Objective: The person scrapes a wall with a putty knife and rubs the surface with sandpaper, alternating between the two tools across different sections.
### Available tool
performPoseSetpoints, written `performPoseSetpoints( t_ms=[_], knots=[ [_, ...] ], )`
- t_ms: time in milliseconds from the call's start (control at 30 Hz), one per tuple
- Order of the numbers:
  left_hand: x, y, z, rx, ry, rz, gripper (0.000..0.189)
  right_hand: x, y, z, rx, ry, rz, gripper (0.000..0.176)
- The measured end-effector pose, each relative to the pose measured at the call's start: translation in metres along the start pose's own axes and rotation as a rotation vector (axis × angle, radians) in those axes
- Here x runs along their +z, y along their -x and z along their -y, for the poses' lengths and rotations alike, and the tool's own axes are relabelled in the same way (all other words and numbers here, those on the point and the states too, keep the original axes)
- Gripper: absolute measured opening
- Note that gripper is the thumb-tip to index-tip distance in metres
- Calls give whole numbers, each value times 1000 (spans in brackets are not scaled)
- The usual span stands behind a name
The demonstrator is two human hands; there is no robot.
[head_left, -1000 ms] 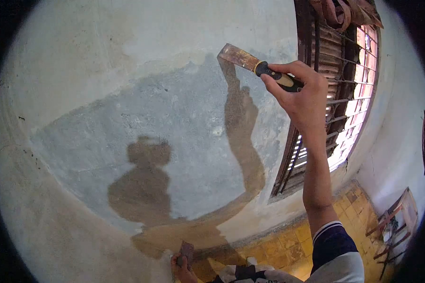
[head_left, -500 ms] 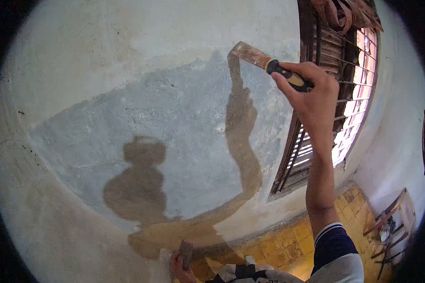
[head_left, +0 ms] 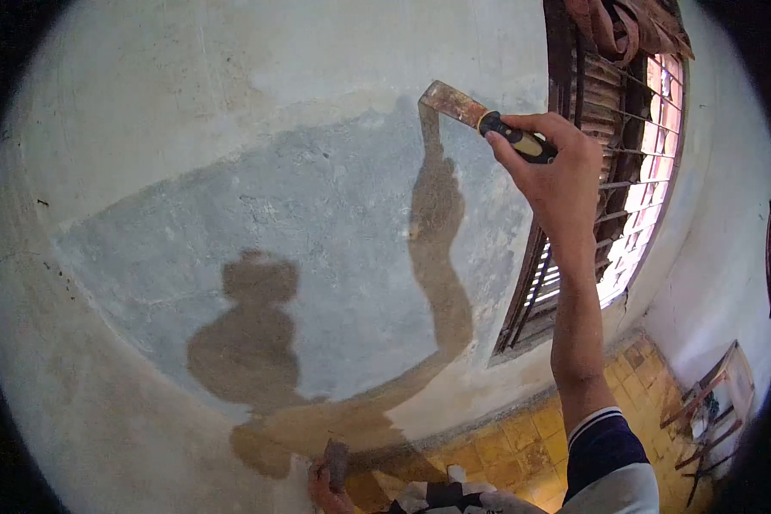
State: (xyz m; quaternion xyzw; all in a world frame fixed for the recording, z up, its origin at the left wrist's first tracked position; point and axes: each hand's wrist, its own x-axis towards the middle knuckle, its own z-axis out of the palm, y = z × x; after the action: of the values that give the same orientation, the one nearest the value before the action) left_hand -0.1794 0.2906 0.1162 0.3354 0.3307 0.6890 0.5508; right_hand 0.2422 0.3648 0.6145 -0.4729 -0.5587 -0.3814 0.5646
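My right hand [head_left: 565,163] is closed around the black and yellow handle of a putty knife [head_left: 456,104]. The corner of its rusty, stained blade meets the wall [head_left: 351,214] at the upper edge of a grey patch, where the blade's shadow joins it. Low in the view, my left hand [head_left: 327,490] grips a small, flat, grey-brown piece [head_left: 337,463] close to the wall's lower part. I cannot make out exactly what that piece is.
A barred, louvred window [head_left: 608,171] with cloth [head_left: 625,30] hanging at its top is right of the patch. Yellow tiles cover the floor [head_left: 522,445]. A wooden chair-like frame [head_left: 720,403] stands at the lower right. My shadow falls across the wall.
My right hand has shifted slightly left, and the putty knife's blade corner sits a little lower on the wall. My left hand stays nearly where it was.
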Motion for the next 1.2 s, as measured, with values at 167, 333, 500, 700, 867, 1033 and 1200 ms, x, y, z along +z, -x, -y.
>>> performPoseSetpoints(
  t_ms=[167,333,500,700,867,1033,1200],
  knots=[
    [-17,3,3,-7,-35,-37,34,-13,5,0,60,13,-12,23],
    [-29,-1,8,-2,-64,-71,36,2,2,-3,34,-17,-28,23],
    [-32,1,23,-15,-75,-97,38,-11,3,-6,111,-36,33,24],
    [-35,-17,34,-5,-103,-101,41,0,3,-7,128,-49,40,24],
    [-48,-13,36,-1,-142,-143,43,-8,6,-11,90,-56,20,23],
    [-41,-18,29,20,-170,-176,45,1,6,-13,75,-76,10,23],
    [19,-7,-1,-9,-192,-225,45,-6,11,-7,30,-15,11,22]
  ],
)
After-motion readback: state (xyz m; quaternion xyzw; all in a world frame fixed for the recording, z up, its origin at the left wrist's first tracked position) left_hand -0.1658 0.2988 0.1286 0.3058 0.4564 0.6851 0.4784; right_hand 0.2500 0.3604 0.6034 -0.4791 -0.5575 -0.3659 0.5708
